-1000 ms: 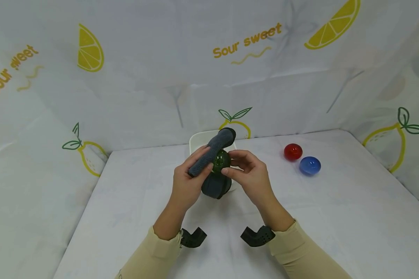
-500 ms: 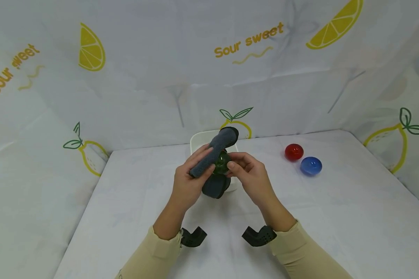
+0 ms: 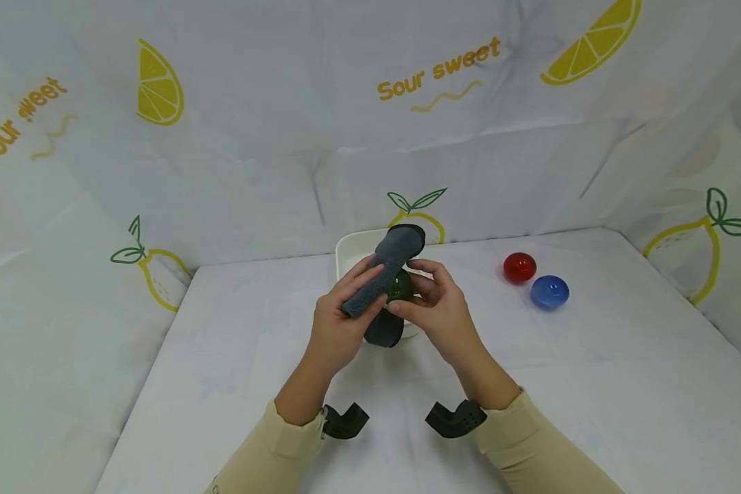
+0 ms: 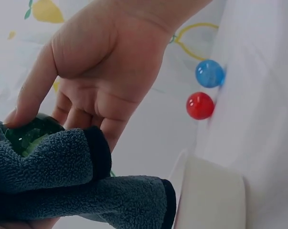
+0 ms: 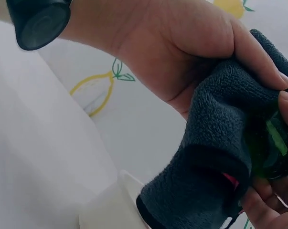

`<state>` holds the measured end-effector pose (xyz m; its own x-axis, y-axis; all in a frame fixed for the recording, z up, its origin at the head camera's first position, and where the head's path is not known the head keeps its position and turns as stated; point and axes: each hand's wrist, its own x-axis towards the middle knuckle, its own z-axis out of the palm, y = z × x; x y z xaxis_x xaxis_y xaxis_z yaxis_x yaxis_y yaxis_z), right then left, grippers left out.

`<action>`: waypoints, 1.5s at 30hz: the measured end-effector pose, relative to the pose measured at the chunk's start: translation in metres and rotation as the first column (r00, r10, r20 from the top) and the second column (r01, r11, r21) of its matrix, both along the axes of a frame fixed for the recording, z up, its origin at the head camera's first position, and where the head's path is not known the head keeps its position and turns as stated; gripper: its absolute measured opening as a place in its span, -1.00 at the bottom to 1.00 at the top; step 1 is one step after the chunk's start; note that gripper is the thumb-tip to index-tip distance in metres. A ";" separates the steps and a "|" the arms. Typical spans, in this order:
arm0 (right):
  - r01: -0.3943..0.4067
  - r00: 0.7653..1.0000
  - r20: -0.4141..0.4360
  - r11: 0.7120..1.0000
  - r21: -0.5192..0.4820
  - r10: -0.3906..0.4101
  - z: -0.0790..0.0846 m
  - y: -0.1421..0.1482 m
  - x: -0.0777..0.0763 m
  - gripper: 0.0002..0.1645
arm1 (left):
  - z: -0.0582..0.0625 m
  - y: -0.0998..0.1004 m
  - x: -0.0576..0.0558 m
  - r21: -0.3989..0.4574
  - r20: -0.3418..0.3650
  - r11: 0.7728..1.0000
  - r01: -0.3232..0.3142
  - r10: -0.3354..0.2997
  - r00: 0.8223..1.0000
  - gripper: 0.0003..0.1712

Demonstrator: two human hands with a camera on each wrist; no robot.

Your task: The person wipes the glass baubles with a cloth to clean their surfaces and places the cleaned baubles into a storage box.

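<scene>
Above a white container, my left hand point(image 3: 336, 333) grips a dark grey-blue terry cloth point(image 3: 401, 243) with black edging, bunched and draped around a glossy green ball point(image 3: 400, 285). My right hand point(image 3: 441, 305) pinches that ball from the right, thumb at the front and fingers behind it. In the left wrist view, the ball point(image 4: 31, 133) is partly covered by the folded cloth point(image 4: 53, 162). The right wrist view shows the cloth point(image 5: 215, 129) hanging below the left hand, with a bit of pink showing inside its fold. Most of the left palm is hidden by the cloth.
A white plastic container point(image 3: 348, 250) stands behind and under the hands, against the back cloth wall. To the right on the white-covered table lie a red ball point(image 3: 519, 267) and a blue ball point(image 3: 549, 293). Lemon-printed white sheets enclose the back and sides.
Both hands, cloth and green ball have shifted slightly, the cloth tilting a little to the right. The right fingers have changed their place on the ball. The red and blue balls stay put.
</scene>
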<state>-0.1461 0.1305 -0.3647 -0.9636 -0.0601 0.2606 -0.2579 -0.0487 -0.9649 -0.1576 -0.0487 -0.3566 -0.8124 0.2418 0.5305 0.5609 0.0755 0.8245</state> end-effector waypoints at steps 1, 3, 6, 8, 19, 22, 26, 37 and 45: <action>0.008 1.000 0.012 1.000 -0.026 -0.007 0.000 0.000 0.000 -0.26 | 0.000 0.000 0.000 0.005 0.000 1.000 0.002 -0.002 1.000 -0.52; 0.027 0.999 0.023 0.998 -0.064 -0.026 0.000 0.000 -0.001 -0.29 | 0.000 0.001 0.000 0.012 0.002 1.000 0.003 -0.003 1.000 -0.52; 0.052 0.998 0.035 0.995 -0.081 -0.050 0.000 0.000 -0.002 -0.36 | -0.001 0.001 0.000 0.020 -0.006 1.000 0.002 -0.002 1.000 -0.51; 0.058 0.997 0.049 0.995 -0.082 -0.055 0.000 0.000 -0.001 -0.40 | -0.001 0.000 0.001 0.019 -0.010 1.000 -0.004 0.005 1.000 -0.50; 0.042 0.999 -0.008 0.996 -0.073 -0.042 0.002 0.003 0.000 -0.47 | 0.000 -0.002 0.000 0.017 -0.022 1.000 -0.011 0.011 1.000 -0.50; 0.023 0.999 -0.029 0.998 -0.059 -0.025 0.003 0.003 0.000 -0.48 | 0.001 -0.003 0.000 0.013 -0.026 1.000 -0.017 0.017 1.000 -0.51; -0.033 0.998 -0.056 0.999 -0.043 0.031 0.002 0.003 0.000 -0.47 | 0.001 -0.003 -0.001 0.008 -0.020 1.000 -0.019 0.019 1.000 -0.51; -0.051 0.989 -0.129 0.985 0.163 0.072 0.002 0.004 0.000 -0.19 | 0.003 -0.002 0.000 0.010 -0.006 1.000 -0.026 0.026 1.000 -0.51; 0.019 0.996 -0.094 0.993 0.114 -0.009 -0.001 0.002 -0.001 -0.26 | 0.002 -0.003 0.000 0.017 0.019 1.000 -0.024 0.023 1.000 -0.51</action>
